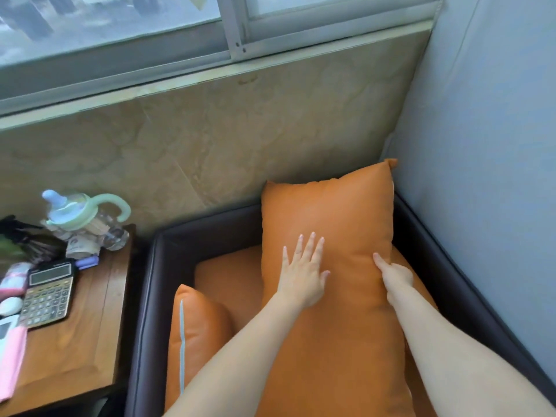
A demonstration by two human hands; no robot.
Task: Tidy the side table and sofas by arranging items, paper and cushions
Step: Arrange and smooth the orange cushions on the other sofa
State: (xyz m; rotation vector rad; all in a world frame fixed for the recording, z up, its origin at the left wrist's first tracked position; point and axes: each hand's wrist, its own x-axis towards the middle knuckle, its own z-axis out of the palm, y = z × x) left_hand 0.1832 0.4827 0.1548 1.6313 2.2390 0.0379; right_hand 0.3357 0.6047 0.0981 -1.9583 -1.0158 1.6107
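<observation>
A large orange cushion [331, 212] leans up against the back of the dark sofa [156, 266]. My left hand [304, 272] lies flat on its front with straight, spread fingers. My right hand [394, 278] grips the cushion's right edge, thumb on the front and fingers hidden behind it. A smaller orange cushion [195, 335] with a pale stripe stands at the sofa's left arm. The orange seat cushion [231, 278] shows between them.
A wooden side table [75, 341] stands left of the sofa, crowded with a calculator [48, 293], a baby bottle [78, 212] with green handles, crumpled paper [81, 248] and pink items [12, 356]. A tiled wall and window rise behind; a grey curtain [481, 145] hangs right.
</observation>
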